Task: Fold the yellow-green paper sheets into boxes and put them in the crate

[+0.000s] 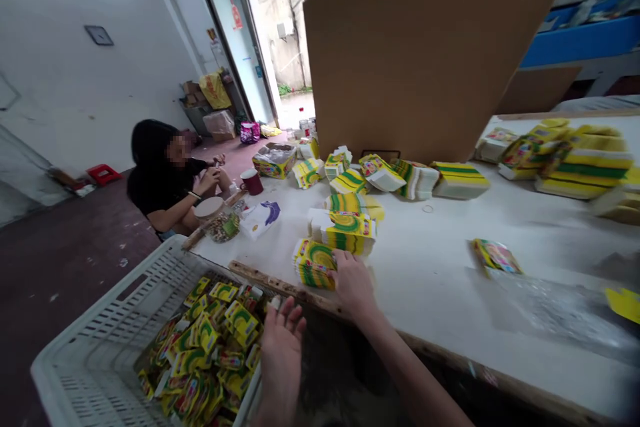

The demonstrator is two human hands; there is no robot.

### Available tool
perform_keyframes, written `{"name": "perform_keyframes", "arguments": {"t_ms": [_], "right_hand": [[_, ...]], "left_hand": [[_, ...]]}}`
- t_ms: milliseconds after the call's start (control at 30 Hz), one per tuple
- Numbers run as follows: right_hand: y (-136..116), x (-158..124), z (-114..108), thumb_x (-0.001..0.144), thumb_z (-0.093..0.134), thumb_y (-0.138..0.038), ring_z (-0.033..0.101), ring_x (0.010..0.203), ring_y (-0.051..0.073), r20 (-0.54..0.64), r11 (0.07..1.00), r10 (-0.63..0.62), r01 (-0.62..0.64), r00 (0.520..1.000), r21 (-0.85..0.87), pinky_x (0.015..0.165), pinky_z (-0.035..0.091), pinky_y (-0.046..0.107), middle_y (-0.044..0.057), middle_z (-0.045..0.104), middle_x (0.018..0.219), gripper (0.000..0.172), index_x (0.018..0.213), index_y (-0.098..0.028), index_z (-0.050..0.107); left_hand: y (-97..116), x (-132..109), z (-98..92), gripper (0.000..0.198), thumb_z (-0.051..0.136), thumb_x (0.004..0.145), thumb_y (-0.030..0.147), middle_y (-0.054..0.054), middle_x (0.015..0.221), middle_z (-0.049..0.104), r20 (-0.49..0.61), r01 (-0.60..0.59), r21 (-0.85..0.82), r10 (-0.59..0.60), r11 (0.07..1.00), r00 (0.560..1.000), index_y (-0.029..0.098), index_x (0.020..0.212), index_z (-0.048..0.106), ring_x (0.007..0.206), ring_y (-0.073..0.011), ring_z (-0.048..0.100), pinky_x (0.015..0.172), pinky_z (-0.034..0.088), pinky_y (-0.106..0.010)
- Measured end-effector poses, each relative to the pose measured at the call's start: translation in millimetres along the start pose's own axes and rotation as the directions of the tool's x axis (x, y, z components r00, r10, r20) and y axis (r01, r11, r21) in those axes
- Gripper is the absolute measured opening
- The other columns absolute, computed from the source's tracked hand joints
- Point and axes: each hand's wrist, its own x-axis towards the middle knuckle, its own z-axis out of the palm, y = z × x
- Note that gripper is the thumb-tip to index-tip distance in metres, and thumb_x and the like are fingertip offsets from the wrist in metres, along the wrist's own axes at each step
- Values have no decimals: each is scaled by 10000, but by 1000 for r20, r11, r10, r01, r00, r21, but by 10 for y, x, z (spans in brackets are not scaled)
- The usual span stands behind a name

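My right hand (354,285) is at the right end of a stack of flat yellow-and-green printed cartons (313,261) near the table's front edge. Its fingers are closed on that end; how many cartons they grip is hidden. Directly behind lies another stack of the same cartons (345,230). Over the rim of a white plastic crate (93,347), my left hand (284,340) is palm up with its fingers apart and nothing in the palm. Something white covers its thumb tip. Many small yellow packets (205,340) fill the crate below.
More carton stacks (457,179) line the back of the table, before a large cardboard sheet (415,60). A lidded jar (217,220), a dark red mug (251,181) and a white box (260,219) stand left. Clear plastic (560,310) lies right. A person (170,180) sits beyond the table.
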Motion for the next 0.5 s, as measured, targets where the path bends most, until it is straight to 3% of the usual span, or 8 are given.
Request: {"name": "perform_keyframes", "arguments": {"t_ms": [167, 300, 400, 500], "right_hand": [[97, 18, 94, 783, 530, -72, 587, 987, 296, -42, 997, -46, 48, 998, 53, 830, 464, 407, 168, 614, 1056, 366, 1147, -111, 506], [111, -140, -11, 775, 509, -160, 619, 844, 241, -110, 938, -24, 60, 994, 341, 746, 500, 369, 84, 613, 919, 395, 1166, -143, 460], [6, -438, -177, 750, 544, -183, 608, 727, 192, 24, 810, -48, 25, 999, 586, 684, 504, 320, 28, 594, 829, 425, 1164, -189, 447], [-145, -792, -270, 751, 603, -247, 599, 697, 180, 251, 611, -174, -95, 952, 786, 611, 489, 280, 12, 593, 788, 431, 1155, -216, 457]], "left_hand": [[-201, 26, 0, 278, 464, 927, 336, -86, 908, 622, 84, 43, 12, -44, 999, 995, 130, 1087, 561, 679, -125, 617, 572, 501, -223], [-300, 6, 29, 511, 697, 732, 522, -121, 1002, 644, 273, 28, -22, -21, 999, 962, 136, 1057, 608, 861, -198, 637, 724, 528, -293], [-305, -74, 95, 633, 810, 542, 571, -91, 1058, 645, 342, -35, -89, 63, 995, 937, 196, 1018, 630, 993, -236, 607, 838, 508, -335], [-256, -180, 197, 556, 722, 605, 648, -63, 910, 643, 410, -24, -67, 49, 997, 911, 196, 918, 639, 879, -222, 617, 789, 509, -340]]}}
